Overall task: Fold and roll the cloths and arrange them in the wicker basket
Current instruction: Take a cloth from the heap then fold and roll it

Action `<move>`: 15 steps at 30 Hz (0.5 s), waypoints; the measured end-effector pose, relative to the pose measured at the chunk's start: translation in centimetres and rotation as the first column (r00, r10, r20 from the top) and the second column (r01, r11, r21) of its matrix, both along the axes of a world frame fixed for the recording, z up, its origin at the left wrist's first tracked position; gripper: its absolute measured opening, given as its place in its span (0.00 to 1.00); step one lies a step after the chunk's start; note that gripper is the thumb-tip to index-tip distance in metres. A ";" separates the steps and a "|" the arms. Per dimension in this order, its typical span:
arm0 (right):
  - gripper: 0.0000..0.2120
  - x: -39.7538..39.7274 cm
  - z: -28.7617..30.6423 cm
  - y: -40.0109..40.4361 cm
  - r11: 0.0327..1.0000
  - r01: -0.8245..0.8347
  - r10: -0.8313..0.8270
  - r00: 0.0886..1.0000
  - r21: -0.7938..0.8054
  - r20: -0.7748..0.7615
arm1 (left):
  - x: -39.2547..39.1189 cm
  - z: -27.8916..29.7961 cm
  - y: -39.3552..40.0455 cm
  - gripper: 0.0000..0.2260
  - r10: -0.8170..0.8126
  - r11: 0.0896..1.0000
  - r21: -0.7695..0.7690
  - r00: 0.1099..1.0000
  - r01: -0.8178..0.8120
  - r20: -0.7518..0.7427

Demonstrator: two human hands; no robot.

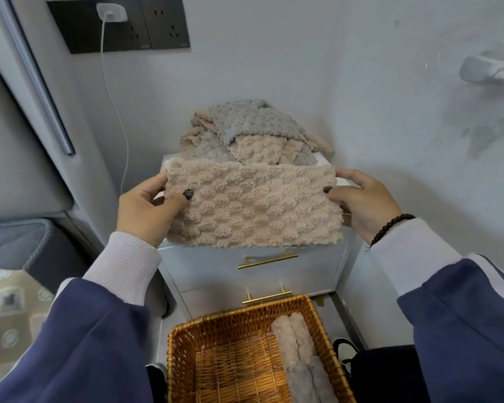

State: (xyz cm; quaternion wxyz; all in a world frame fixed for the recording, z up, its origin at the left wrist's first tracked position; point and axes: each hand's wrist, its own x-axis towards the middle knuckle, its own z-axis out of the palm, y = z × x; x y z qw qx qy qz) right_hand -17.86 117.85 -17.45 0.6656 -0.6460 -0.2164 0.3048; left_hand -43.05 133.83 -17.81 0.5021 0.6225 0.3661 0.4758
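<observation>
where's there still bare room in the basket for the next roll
The basket floor is bare across its left and middle, between the left wall and the rolls lying along the right wall. The nightstand top is crowded: the pile fills the back, and both hands hold the beige cloth over the front.

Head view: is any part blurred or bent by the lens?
Head view: the beige cloth, pinched by the left hand and right hand, looks sharp; the white holder at the right edge is smeared; the wall edge at upper left bows, typical wide-angle distortion.
</observation>
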 end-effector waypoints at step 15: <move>0.19 -0.6 0.2 1.3 0.973 0.221 -0.222 0.858 0.057 0.464 | -0.3 -0.7 -0.4 0.29 -0.143 0.988 0.034 0.983 0.148 -0.118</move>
